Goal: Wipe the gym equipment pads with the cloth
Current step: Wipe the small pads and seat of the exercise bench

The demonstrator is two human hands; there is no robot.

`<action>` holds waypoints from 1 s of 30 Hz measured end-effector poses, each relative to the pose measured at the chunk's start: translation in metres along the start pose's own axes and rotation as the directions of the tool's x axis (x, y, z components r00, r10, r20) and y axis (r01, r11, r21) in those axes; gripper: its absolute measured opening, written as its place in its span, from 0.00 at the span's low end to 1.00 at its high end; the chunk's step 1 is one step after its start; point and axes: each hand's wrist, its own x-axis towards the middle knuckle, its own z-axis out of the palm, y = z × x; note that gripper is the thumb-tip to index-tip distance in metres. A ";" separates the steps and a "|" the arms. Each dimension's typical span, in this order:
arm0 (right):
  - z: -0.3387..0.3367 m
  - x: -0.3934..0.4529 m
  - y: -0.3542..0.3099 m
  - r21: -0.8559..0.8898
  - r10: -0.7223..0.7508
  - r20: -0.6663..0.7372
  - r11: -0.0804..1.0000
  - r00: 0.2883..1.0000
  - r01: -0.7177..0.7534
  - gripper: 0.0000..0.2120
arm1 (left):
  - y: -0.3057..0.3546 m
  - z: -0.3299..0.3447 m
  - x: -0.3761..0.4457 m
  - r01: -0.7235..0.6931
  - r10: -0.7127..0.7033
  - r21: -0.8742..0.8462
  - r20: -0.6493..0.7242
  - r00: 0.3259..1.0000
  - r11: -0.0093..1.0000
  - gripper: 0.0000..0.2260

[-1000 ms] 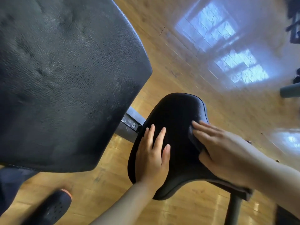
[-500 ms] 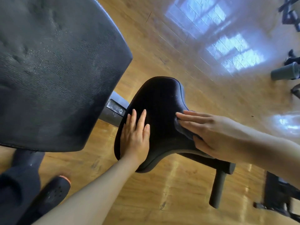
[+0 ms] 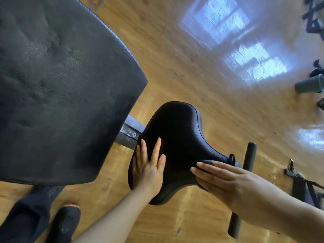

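A small black seat pad (image 3: 177, 130) sits in the middle of the head view, beside a large black back pad (image 3: 57, 81) that fills the upper left. My left hand (image 3: 149, 167) lies flat with straight fingers on the seat pad's left side. My right hand (image 3: 228, 183) presses flat with straight fingers on a dark cloth (image 3: 220, 163) at the pad's narrow right end. Most of the cloth is hidden under that hand; a dark fold and a small loop show past the fingers.
A grey metal frame bar (image 3: 128, 135) joins the two pads. A black foam roller bar (image 3: 245, 186) stands right of the seat. My dark shoe (image 3: 64, 223) and trouser leg are at lower left on the wooden floor (image 3: 184, 67). Other gym gear lies at the right edge.
My right hand has slid the cloth from the seat pad's middle right edge toward its narrow end. My left hand stays flat on the pad. The view has shifted.
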 end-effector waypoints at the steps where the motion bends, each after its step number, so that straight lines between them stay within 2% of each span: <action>1: 0.006 0.014 -0.003 -0.046 -0.030 -0.034 0.999 0.999 0.029 0.23 | 0.001 0.001 0.000 0.002 -0.002 0.011 -0.003 1.000 1.000 0.25; 3: 0.016 0.048 -0.018 -0.130 -0.086 -0.063 0.989 0.994 0.077 0.25 | 0.000 0.000 0.001 -0.004 0.004 0.031 -0.009 1.000 1.000 0.25; 5: 0.024 0.070 -0.032 -0.170 -0.101 -0.030 0.981 0.994 0.095 0.26 | 0.000 -0.002 0.002 -0.004 0.004 0.046 -0.004 1.000 0.999 0.25; 7: 0.022 0.067 -0.033 -0.176 -0.029 0.004 0.984 1.000 0.029 0.26 | -0.001 -0.004 0.004 -0.022 0.022 0.043 0.005 1.000 0.999 0.25; 10: 0.020 0.028 -0.022 -0.224 -0.016 -0.023 0.974 1.000 0.010 0.28 | -0.002 -0.005 0.004 -0.017 0.017 0.022 0.015 1.000 1.000 0.26; 13: 0.018 0.001 -0.013 -0.060 0.053 -0.051 0.997 0.997 -0.056 0.24 | -0.001 -0.001 0.004 -0.012 0.013 0.019 -0.027 1.000 1.000 0.25; 16: 0.019 0.024 -0.020 -0.083 0.091 -0.109 0.992 0.990 -0.100 0.25 | -0.001 0.003 0.005 -0.011 0.012 0.015 -0.058 0.998 1.000 0.25; 18: 0.021 0.046 -0.028 -0.043 0.184 -0.157 0.980 0.970 -0.193 0.27 | -0.002 0.004 0.006 -0.011 0.011 -0.006 -0.061 0.998 1.000 0.24; 21: 0.016 0.062 -0.033 -0.048 0.231 -0.048 0.971 0.972 -0.234 0.27 | -0.004 0.006 0.007 -0.005 0.005 -0.010 -0.054 0.999 1.000 0.24; 23: 0.015 0.050 -0.027 -0.067 0.244 -0.037 0.967 0.969 -0.246 0.26 | -0.005 0.006 0.008 -0.011 0.011 -0.013 -0.047 0.999 1.000 0.25; 25: 0.004 0.041 -0.022 -0.037 0.287 -0.132 0.955 0.949 -0.294 0.23 | -0.005 0.008 0.007 -0.021 0.020 -0.011 -0.057 0.998 1.000 0.24; 26: -0.005 0.041 -0.020 -0.035 0.286 -0.135 0.955 0.949 -0.293 0.22 | -0.005 0.008 0.007 -0.025 0.024 -0.008 -0.069 0.997 1.000 0.24; 28: -0.013 0.060 -0.005 -0.044 0.279 -0.012 0.959 0.960 -0.280 0.25 | -0.004 0.009 0.007 -0.020 0.020 -0.003 -0.083 0.996 1.000 0.24; 30: -0.018 0.096 0.020 0.018 0.313 0.152 0.947 0.937 -0.319 0.27 | -0.004 0.007 0.007 -0.039 0.039 0.000 -0.080 0.996 0.999 0.23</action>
